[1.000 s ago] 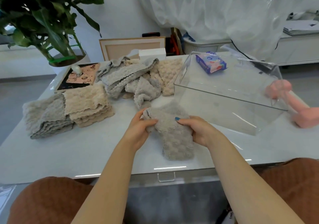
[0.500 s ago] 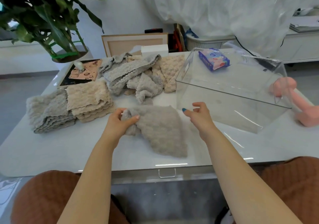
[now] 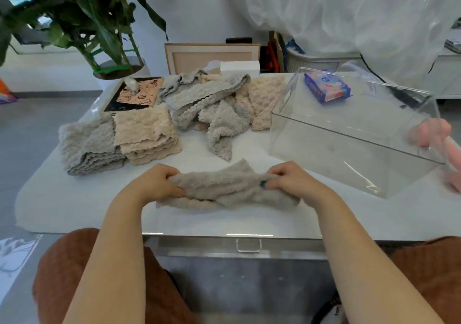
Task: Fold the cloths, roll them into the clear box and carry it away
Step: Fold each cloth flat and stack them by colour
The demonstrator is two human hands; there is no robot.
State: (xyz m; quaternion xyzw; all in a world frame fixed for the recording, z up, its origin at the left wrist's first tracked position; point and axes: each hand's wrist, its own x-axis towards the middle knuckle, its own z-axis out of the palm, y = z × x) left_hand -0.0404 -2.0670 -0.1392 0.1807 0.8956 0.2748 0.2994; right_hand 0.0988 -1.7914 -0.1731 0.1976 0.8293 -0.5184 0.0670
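A grey fluffy cloth (image 3: 224,189) lies stretched sideways on the white table (image 3: 74,199) near its front edge. My left hand (image 3: 157,182) grips its left end and my right hand (image 3: 294,181) pinches its right end. A folded grey stack (image 3: 87,144) and a folded beige stack (image 3: 146,136) sit at the left. An unfolded heap of grey and beige cloths (image 3: 217,104) lies at the back centre. The clear box (image 3: 349,134) stands at the right with no cloths inside.
A blue tissue packet (image 3: 326,86) shows behind the clear box. A pink object (image 3: 436,136) lies at the right edge. A potted plant (image 3: 99,37), a patterned tablet (image 3: 134,94) and a white box (image 3: 239,68) stand at the back.
My right hand came back onto the cloth and took its right end. Both hands moved apart, pulling the grey cloth out into a wide, low band.
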